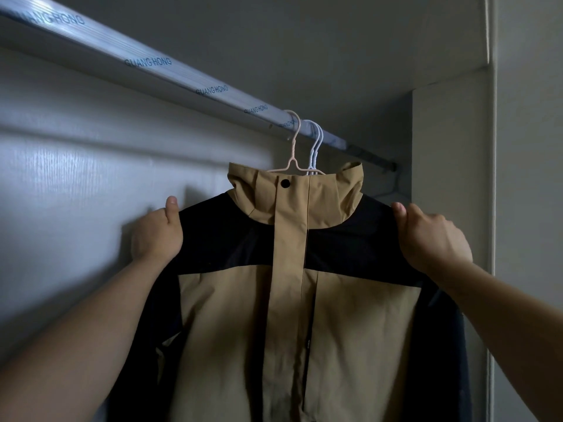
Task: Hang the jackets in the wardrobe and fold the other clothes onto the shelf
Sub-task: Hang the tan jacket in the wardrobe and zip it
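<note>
While the tan and black jacket (292,315) hangs from a pale pink wire hanger (292,138) hooked over the wardrobe rail (170,76), both hands hold it by the shoulders. The left hand (158,236), at nine o'clock from the collar, pinches the black shoulder fabric, thumb upright in front and fingers curled out of sight behind. The right hand (429,239), at three o'clock from the collar, grips the other shoulder the same way. White wire hangers (316,141) hang on the rail just beside the pink one, at its three o'clock. The jacket faces the camera, front closed, a black snap (285,183) at its collar.
</note>
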